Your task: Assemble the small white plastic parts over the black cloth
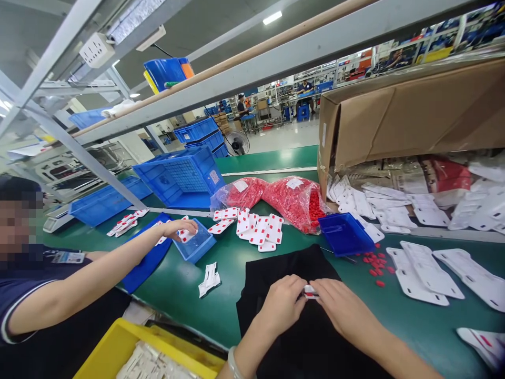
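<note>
My left hand (281, 304) and my right hand (344, 305) meet over a black cloth (260, 271) on the green bench. Between their fingertips they grip a white plastic plate (311, 295) with red inserts, seen nearly edge-on and mostly hidden by the fingers. Small red plugs (376, 262) lie scattered beyond my right hand, beside a dark blue tray (346, 234). Larger white plates (428, 271) with slots rest at the right. Past my left hand lies a pile of white plates with red squares (260, 229).
A co-worker's hand (182, 229) reaches over a light blue bin (197, 246) at the left. Plastic bags of red plugs (290, 202) stand behind the piles. A cardboard box (418, 113) of white plates is at the right, a yellow crate (114, 345) at the lower left.
</note>
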The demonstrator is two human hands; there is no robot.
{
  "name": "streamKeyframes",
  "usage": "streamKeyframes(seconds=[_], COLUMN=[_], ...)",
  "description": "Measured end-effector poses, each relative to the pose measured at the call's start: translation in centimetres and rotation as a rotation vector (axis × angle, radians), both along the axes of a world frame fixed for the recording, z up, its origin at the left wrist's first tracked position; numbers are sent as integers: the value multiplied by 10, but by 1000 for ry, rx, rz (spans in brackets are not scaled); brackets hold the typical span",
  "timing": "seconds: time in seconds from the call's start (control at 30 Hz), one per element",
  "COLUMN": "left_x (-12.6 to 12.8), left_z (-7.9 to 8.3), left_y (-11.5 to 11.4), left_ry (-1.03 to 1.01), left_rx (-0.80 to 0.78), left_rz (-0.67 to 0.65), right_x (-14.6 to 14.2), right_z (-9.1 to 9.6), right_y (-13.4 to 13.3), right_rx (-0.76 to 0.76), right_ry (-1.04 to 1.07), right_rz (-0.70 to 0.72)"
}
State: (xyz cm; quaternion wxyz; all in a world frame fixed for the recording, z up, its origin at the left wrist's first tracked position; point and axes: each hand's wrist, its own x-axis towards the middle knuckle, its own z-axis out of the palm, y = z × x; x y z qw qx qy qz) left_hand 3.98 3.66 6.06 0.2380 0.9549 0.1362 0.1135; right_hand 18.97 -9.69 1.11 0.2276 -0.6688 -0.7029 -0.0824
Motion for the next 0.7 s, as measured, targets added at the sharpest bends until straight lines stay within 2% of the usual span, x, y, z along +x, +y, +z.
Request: streamKeyframes(seconds=[0.23,0.7], left_x=[-12,-14], left_z=[-8,-17], left_y=[-1,-1], left_ry=[72,86], left_rx=[170,366], left_rz=[-32,-51], right_x=[-3,-4], right_z=[-10,-8], right_y=[4,6], right_rx=[4,37], right_ry=[-115,-125], right_rz=[39,50])
